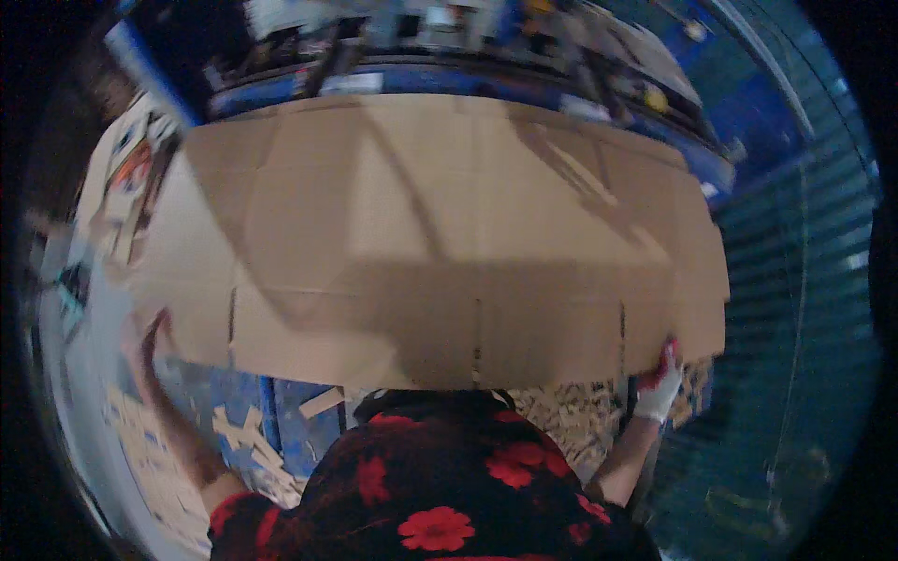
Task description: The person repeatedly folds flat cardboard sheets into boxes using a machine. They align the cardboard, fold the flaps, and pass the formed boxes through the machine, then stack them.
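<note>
Shirt (pixel 435 496), black with red flowers, fills the nearest part of the view. Beyond it, cardboard scraps (pixel 566 411) lie loose to left and right, beneath the sheet's near edge. The right hand (pixel 660 385), in a white and red glove, is at the near edge toward the right; its thumb presses on top and the fingers seem tucked underneath, pinching the sheet. The left hand (pixel 148 338), bare, is at the near left corner; blur hides whether its fingers close on the cardboard, so I cannot tell.

Between the hands and reaching away from them is the sheet (pixel 421 215), wide, brown and flat. Three dark slots open along its near side, and crease lines cross it, so slotting and creasing look done. Folding looks undone: no panel stands up. Whether any joining remains cannot be judged from here. At the far edge, blurred blue equipment (pixel 309 93) runs across.
</note>
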`<state>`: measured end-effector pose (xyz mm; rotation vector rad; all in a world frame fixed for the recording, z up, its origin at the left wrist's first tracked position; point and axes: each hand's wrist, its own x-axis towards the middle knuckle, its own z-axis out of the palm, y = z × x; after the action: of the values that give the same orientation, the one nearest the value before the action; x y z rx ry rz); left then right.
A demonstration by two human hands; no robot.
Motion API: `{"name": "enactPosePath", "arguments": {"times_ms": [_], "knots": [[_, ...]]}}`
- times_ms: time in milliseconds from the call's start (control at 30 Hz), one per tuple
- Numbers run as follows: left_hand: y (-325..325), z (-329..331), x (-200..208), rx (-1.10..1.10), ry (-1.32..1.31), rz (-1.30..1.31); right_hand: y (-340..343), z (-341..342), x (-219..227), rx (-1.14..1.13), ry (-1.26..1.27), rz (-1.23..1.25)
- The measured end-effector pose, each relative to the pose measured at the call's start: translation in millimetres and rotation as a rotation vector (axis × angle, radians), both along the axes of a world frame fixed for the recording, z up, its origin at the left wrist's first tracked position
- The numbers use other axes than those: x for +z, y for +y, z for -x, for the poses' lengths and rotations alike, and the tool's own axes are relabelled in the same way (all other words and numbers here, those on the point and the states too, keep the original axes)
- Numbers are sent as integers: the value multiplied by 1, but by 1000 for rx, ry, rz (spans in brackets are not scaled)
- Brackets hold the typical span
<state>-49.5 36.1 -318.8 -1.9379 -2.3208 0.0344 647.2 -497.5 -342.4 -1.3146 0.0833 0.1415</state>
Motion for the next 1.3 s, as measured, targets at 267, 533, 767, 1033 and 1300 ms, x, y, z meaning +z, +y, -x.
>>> {"name": "enactPosePath", "arguments": {"times_ms": [267,533,767,1033,1300], "knots": [[-51,-10,12,-300,-1489,-390,2,33,35,-118,-500,83],[-141,-170,-8,-769,-1143,78,90,98,39,536,-1449,1160],[-164,-241,-4,-1401,-131,-93,115,90,6,563,-1803,1055],[-164,-242,-10,-1391,-136,-123,123,80,4,448,-1831,929],[-122,-300,-7,-1257,-369,-197,167,9,8,561,-1843,1134]]}}
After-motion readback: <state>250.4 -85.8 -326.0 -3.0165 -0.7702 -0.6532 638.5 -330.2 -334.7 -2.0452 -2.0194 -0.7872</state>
